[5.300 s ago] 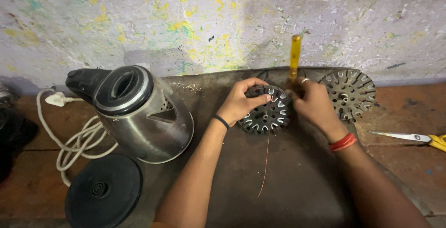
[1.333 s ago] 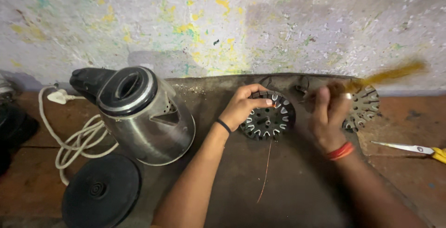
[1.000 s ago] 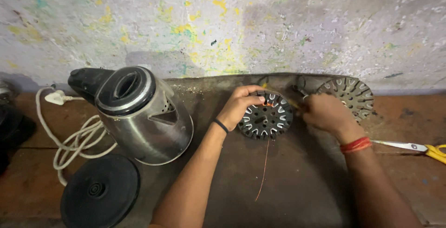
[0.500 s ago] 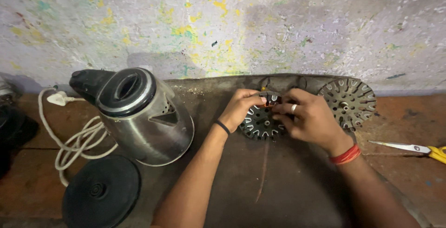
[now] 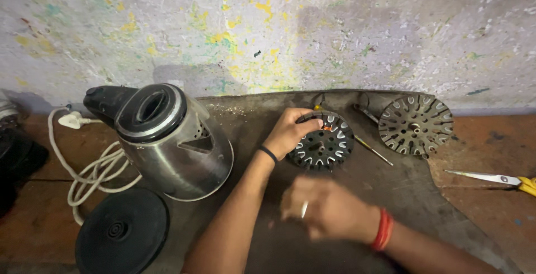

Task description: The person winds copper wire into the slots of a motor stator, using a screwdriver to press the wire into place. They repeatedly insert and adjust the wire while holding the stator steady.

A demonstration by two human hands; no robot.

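Observation:
A dark round slotted metal disc [image 5: 326,144] lies on a grey mat [image 5: 402,196] by the wall. My left hand [image 5: 289,132] grips the disc's left rim, a black band on that wrist. My right hand [image 5: 328,208] is blurred over the mat, below the disc and not touching it. It wears a ring and red wrist threads, and I cannot tell whether it holds anything. A thin metal rod [image 5: 374,151] lies just right of the disc. A second slotted disc [image 5: 416,124] rests at the mat's far right.
A steel electric kettle [image 5: 167,143] with a black lid stands left of the mat, its round black base [image 5: 121,232] in front of it. A white cord and plug [image 5: 84,168] loop further left. Yellow-handled scissors [image 5: 497,179] lie on the floor at right. A paint-flecked wall [image 5: 268,28] closes the back.
My right hand has left the disc and swung down toward me over the mat. The yellow-handled tool it held earlier is no longer in it. My left hand has stayed on the disc.

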